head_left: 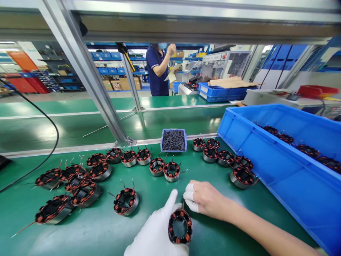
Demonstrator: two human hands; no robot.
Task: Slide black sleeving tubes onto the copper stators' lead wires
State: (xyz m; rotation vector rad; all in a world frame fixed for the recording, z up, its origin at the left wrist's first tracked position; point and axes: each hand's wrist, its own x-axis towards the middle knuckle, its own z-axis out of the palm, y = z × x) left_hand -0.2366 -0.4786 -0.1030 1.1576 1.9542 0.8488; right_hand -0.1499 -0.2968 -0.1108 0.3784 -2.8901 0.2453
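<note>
Far to your left, loose stators (84, 193) are lying in a cluster on the green counter (106, 227), leads sticking up, and one more (126, 201) is sitting apart, nearer your hands. Your gloved left hand (157, 231) is gripping the stator (180, 226) low in the middle of the view. The hand is wrapping it from the left with the thumb pointing up, and the ring is standing nearly on edge with its open bore facing you. Your right hand (206, 200) is coming in from the right, bare but for white caps on the fingers (189, 195). These are bunched narrow and touching the top rim of the stator, where a thin reddish lead is sticking up. You cannot tell whether that lead is pinched between them. So the stator is lying just below and left of your right fingers, held off the counter by the left hand, and the right hand is the one nearer its upper edge. Well beyond, a small tray (173, 150) of dark bits is sitting in the middle. More stators (241, 176) are lining up to its right, beside the big blue crate (266, 170). A person (157, 71) is standing far off.
</note>
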